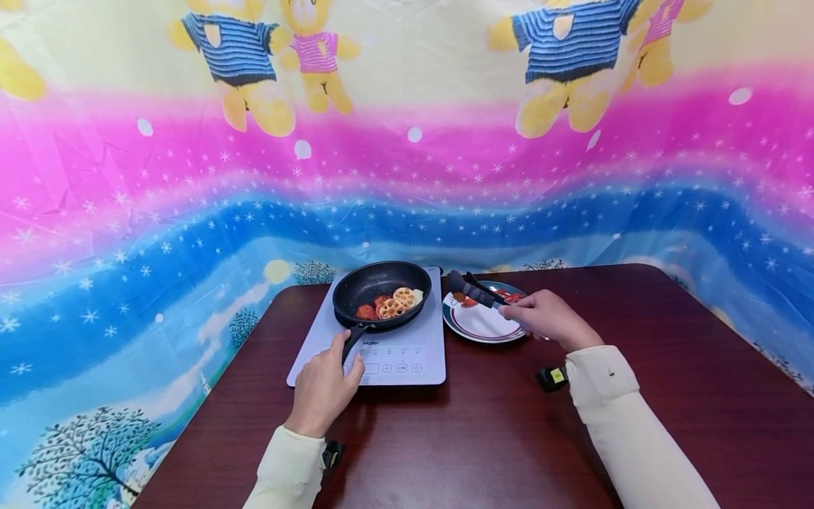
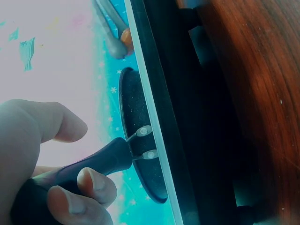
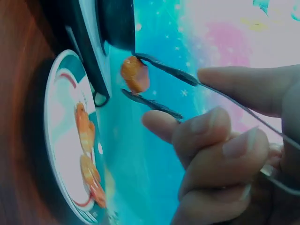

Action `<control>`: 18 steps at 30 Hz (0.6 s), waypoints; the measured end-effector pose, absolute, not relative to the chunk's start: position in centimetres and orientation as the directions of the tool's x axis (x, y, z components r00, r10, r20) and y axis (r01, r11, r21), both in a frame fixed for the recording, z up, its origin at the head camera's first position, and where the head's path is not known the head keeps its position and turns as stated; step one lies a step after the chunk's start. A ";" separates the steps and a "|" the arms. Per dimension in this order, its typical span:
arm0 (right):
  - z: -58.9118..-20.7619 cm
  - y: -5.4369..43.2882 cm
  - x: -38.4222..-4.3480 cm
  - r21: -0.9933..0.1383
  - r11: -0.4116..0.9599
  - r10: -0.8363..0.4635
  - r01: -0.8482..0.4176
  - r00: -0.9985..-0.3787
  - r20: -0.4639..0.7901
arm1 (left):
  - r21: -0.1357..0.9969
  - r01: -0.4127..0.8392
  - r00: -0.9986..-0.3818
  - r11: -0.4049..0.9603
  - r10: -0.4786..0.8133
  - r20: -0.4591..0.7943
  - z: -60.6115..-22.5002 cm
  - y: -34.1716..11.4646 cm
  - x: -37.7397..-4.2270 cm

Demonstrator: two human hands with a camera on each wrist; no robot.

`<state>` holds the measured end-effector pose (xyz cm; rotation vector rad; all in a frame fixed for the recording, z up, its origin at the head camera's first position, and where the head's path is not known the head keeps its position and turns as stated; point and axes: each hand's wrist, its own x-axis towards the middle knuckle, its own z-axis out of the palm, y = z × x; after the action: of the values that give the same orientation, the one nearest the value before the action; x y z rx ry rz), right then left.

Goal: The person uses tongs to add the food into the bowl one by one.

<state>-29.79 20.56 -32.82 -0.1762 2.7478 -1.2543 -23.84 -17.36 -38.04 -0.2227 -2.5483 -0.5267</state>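
Observation:
My left hand (image 1: 324, 385) grips the handle (image 2: 101, 161) of a black frying pan (image 1: 356, 286), which sits on a white induction cooktop (image 1: 311, 346). In the pan lie lotus root slices (image 1: 391, 307) and reddish food pieces (image 1: 365, 312). With my right hand (image 1: 550, 319) I hold dark-tipped tongs (image 1: 477, 291) over the left part of a plate (image 1: 483, 329). Between the tong tips is an orange-brown piece of food (image 3: 135, 75), whose kind I cannot tell. Several orange-red food pieces (image 3: 89, 154) lie on the plate.
A dark reddish-brown wooden table (image 1: 483, 438) carries the cooktop and the plate, which stand side by side near its back edge. Behind it hangs a colourful printed cloth (image 1: 413, 162). Control keys (image 1: 402, 368) line the cooktop's front.

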 end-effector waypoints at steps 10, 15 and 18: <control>-33.9 18.2 -30.6 -0.814 0.577 -0.128 -0.068 -0.992 -0.008 | 0.322 0.267 -0.844 0.908 0.060 0.532 -38.0 -17.4 -23.9; -34.2 16.8 -30.5 -0.803 0.590 -0.096 -0.087 -0.995 0.038 | 0.322 0.268 -0.845 0.908 0.061 0.531 -38.0 -17.4 -23.9; -34.4 15.9 -30.3 -0.805 0.584 -0.095 -0.106 -0.994 0.062 | 0.322 0.268 -0.845 0.908 0.061 0.531 -38.1 -17.4 -23.9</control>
<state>-30.32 15.95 -34.36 -0.1783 2.8064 -1.4268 -23.87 -17.44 -38.07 -0.2367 -2.5421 -0.5297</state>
